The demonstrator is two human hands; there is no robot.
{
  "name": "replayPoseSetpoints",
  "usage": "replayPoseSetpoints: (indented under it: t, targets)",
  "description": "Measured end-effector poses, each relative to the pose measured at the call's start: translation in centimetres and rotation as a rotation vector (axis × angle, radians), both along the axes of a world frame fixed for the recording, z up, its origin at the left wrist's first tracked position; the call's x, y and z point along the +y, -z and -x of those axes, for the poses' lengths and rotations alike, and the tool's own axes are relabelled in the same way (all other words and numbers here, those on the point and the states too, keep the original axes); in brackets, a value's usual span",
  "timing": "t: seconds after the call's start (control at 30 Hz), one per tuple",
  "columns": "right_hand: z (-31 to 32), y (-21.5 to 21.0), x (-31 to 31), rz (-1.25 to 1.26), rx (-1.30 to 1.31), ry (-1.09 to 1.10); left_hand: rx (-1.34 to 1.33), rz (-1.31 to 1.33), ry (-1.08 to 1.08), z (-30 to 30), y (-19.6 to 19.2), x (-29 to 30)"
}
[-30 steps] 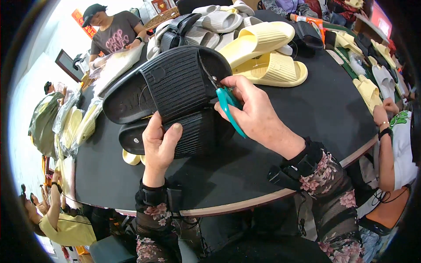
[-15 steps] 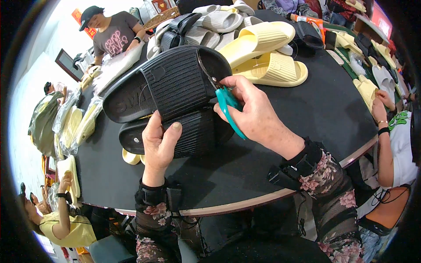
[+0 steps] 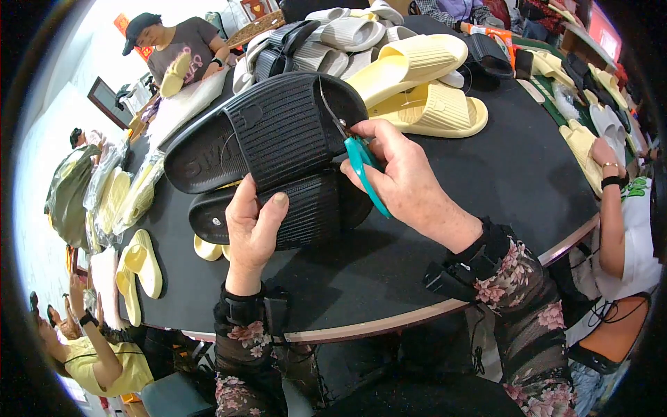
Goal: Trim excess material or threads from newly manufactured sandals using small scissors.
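Observation:
A pair of black slide slippers, an upper slide [image 3: 281,135] and a lower slide [image 3: 302,217], lies one against the other above the table. My left hand [image 3: 251,226] grips them from the near side, thumb and fingers around their edges. In my right hand [image 3: 410,181] is a pair of scissors [image 3: 363,167] with teal handles, its blades reaching along the strap's right edge, over the upper slide's opening. How far the blades are apart I cannot tell. A thin clear thread shows near the upper slide's left strap edge.
Beyond the slides lies a heap of grey slippers [image 3: 351,33], with a pale yellow pair [image 3: 434,108] in front. Bagged yellow slippers [image 3: 135,194] and a loose yellow pair [image 3: 144,264] are on the left of the black table [image 3: 472,208]. Other people work around it.
The scissors and my right hand have shifted very slightly. At the left, a co-worker's hands have left a yellow pair on the table; the person at the back has raised a yellow slipper.

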State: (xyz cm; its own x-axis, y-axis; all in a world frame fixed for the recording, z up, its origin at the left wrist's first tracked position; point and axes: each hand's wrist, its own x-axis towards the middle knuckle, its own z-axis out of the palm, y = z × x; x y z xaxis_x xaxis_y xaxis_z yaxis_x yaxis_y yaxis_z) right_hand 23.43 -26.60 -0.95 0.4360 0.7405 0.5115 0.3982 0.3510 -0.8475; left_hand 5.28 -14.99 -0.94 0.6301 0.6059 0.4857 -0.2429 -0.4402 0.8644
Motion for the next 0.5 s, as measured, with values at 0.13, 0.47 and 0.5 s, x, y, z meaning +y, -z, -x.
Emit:
replayPoseSetpoints:
  t: [0.13, 0.47, 0.5]
  targets:
    - [0.1, -0.5, -0.2, 0.005, 0.088, -0.021, 0.016, -0.029, -0.016, 0.0, -0.1, 0.2]
    - [0.3, -1.3, -0.5, 0.079, 0.164, 0.018, -0.095, -0.029, -0.145, -0.4, -1.1, 0.0]
    - [0.2, -1.1, -0.4, 0.078, 0.148, 0.022, -0.105, 0.007, -0.156, -0.3, -1.0, 0.0]
